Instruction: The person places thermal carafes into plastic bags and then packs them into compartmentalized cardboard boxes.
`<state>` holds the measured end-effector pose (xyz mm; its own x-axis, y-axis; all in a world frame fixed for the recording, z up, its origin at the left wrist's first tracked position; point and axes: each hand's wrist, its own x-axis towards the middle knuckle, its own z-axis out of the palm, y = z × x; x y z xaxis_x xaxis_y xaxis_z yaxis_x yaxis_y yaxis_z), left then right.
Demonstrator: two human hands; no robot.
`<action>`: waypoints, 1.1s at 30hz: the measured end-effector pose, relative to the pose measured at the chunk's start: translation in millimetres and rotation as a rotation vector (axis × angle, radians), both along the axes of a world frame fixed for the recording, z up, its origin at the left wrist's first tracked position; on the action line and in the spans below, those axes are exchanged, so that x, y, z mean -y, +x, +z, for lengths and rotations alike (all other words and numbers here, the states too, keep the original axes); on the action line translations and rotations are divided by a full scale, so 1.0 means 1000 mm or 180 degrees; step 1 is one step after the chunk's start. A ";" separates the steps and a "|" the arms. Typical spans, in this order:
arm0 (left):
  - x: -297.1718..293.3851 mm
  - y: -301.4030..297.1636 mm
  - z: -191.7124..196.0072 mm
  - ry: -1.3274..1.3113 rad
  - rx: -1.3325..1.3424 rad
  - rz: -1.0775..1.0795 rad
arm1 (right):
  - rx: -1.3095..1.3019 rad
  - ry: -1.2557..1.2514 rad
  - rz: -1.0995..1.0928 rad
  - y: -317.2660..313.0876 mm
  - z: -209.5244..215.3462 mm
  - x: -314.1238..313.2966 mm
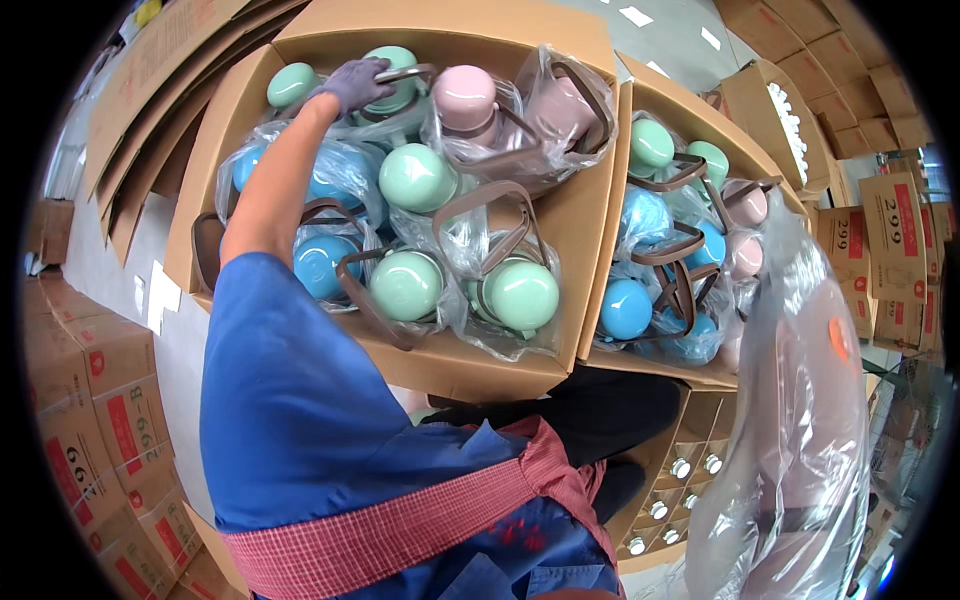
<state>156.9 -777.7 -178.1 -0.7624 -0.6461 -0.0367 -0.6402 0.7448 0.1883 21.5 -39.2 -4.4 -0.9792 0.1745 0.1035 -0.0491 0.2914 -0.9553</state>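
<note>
Now my left hand (pixel 358 82) closes on a green bottle (pixel 395 75) in the box (pixel 590 210); lifting it needs a firm pull. Right hand unseen.

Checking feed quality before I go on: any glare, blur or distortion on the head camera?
Head view: fisheye bends the carton edges, corners black; glare on the plastic bags, strongest on the clear bag at right; left hand on the green bottle is sharp.

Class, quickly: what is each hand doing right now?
Left hand: gloved, fingers closed on a green bottle's brown handle.
Right hand: hidden behind a clear plastic bag; cannot be told.
</note>
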 end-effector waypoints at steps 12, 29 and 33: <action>0.038 0.321 0.128 0.2028 -0.4020 0.2099 | -0.0552 -0.0248 0.1518 -0.062 0.043 0.069; -0.080 0.435 -0.001 0.3052 -0.6674 0.0854 | 0.0514 0.0971 0.5191 0.023 0.046 0.546; -0.089 0.399 0.008 0.2890 -0.6741 0.0977 | 0.1339 0.0176 0.5175 0.023 -0.055 0.537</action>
